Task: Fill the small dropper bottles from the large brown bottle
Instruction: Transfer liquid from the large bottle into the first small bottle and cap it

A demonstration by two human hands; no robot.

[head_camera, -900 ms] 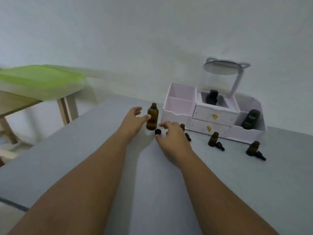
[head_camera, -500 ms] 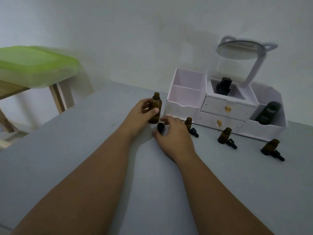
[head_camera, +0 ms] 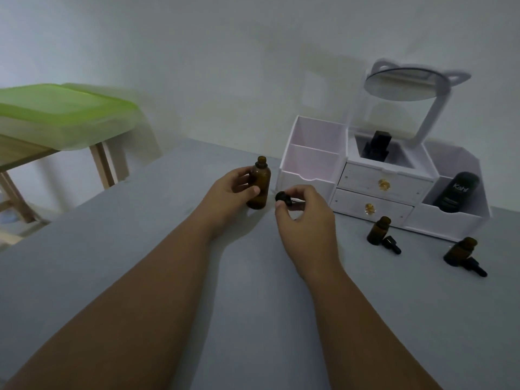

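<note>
The large brown bottle point(head_camera: 259, 187) stands uncapped on the grey table point(head_camera: 253, 319), and my left hand point(head_camera: 229, 194) is wrapped around its body. Just right of it, my right hand point(head_camera: 308, 220) pinches a small black cap point(head_camera: 282, 197) between thumb and fingers, slightly above the table. Two small brown dropper bottles point(head_camera: 378, 230) point(head_camera: 460, 250) stand open further right. A black dropper top point(head_camera: 391, 244) point(head_camera: 475, 267) lies beside each. A third small bottle seen earlier is hidden behind my right hand.
A white organiser point(head_camera: 312, 161) with two drawers and a round mirror point(head_camera: 402, 85) stands behind the bottles. It holds a black bottle point(head_camera: 457, 192) and a black object point(head_camera: 375, 147). A green-lidded box point(head_camera: 56, 114) rests on a wooden table at left.
My left hand has closed around the large brown bottle. My right hand has picked the black cap up off the table beside it.
</note>
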